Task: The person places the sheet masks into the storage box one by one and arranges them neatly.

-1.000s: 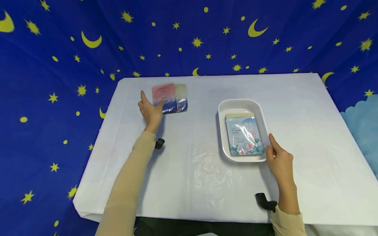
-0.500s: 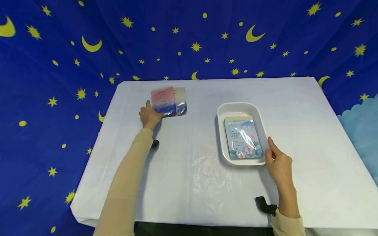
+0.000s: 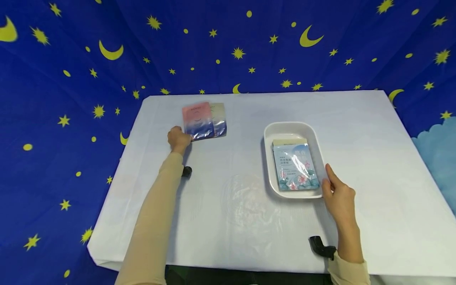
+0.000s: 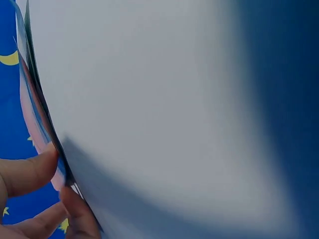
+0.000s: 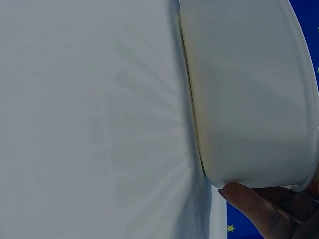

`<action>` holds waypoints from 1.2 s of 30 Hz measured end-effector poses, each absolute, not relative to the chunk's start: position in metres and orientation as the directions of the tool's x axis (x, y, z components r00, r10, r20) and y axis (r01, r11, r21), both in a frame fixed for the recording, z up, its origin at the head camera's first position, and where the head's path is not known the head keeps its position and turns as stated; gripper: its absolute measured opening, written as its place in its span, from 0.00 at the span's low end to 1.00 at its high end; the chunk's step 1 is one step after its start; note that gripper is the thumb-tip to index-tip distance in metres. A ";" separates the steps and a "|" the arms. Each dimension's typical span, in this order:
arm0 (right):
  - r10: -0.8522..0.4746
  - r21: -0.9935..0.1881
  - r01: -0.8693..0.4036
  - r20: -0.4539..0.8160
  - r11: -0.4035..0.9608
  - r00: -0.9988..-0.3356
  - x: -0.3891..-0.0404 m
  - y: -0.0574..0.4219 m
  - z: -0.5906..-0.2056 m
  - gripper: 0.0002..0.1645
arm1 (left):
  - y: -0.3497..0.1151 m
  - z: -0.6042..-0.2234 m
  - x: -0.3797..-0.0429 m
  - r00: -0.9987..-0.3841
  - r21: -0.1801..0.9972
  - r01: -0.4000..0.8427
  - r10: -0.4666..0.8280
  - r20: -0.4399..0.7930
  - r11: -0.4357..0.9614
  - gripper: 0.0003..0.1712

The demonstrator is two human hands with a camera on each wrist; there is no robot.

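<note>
Passable across the middle of the surface, from the near edge up between the beige-and-blue sachet and the white tray. Roomy also right of the tray, beyond the right forearm. Barred at the far left by the pink-and-blue sachet, pinched at its near corner by the left grip, with the left sleeve crossing the near edge. Blocked at the tray's near-right corner by the right grip. Mostly filled inside the tray by the lotus-print sachet. Closed off behind by the star-patterned curtain. Hard to judge for clearance under the sachet edges in the left wrist view.
</note>
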State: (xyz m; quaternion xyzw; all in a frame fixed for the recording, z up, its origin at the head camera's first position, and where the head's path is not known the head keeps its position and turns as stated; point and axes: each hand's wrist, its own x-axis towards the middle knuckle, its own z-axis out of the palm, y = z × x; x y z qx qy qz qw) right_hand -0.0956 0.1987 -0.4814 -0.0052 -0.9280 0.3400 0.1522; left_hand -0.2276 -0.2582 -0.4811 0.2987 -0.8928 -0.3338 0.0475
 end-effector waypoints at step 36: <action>0.120 -0.619 -0.082 0.278 0.781 -0.953 -0.096 0.197 -0.481 0.24 | -0.252 -0.473 -0.214 -0.691 0.928 -0.276 -0.620 -0.372 -0.250 0.16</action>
